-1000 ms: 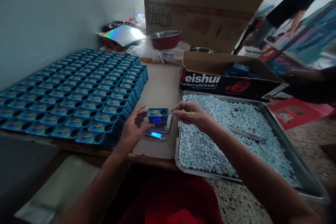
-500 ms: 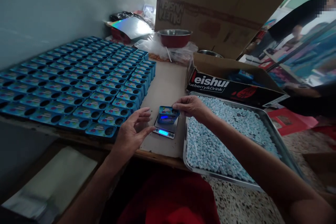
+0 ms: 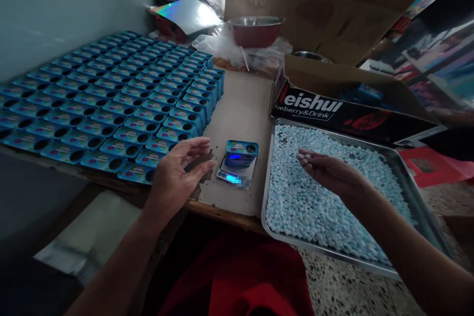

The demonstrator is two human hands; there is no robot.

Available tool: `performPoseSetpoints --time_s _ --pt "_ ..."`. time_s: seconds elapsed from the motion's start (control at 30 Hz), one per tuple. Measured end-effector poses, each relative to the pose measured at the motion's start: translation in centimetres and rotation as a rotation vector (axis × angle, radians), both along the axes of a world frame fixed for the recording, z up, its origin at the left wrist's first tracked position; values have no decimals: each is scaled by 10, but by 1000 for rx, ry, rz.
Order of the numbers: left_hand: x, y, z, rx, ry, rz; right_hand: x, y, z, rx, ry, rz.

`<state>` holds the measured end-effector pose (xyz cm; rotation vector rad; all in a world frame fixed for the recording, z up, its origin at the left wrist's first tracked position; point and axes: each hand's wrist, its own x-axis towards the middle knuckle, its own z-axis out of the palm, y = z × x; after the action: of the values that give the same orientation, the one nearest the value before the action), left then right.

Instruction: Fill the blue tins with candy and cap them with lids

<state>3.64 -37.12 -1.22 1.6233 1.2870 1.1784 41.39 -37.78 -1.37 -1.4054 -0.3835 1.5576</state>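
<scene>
Box (image 3: 241, 159) on scale (image 3: 225, 176), just beside left grip (image 3: 177, 170)

The tray (image 3: 322, 251) at right looks shiny metal, the blue containers (image 3: 111, 106) at left glossy, the tall far carton (image 3: 326, 15) matt cardboard.

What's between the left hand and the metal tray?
The digital scale, with one blue container standing on it, lies between the left hand and the metal tray in the head view.
</scene>
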Motion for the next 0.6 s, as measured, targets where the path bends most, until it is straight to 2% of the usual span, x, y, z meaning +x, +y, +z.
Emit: performPoseSetpoints --time_s 0.17,0.3,0.5,0.6 --pt "19 9 5 27 16 -29 -23 -1 6 47 -26 223" --pt "15 8 4 67 102 1 -45 13 14 157 -60 421" --pt "8 10 -2 104 180 43 -64 33 28 170 -1 411" --pt "13 14 -1 148 233 35 -64 40 36 208 -36 533"
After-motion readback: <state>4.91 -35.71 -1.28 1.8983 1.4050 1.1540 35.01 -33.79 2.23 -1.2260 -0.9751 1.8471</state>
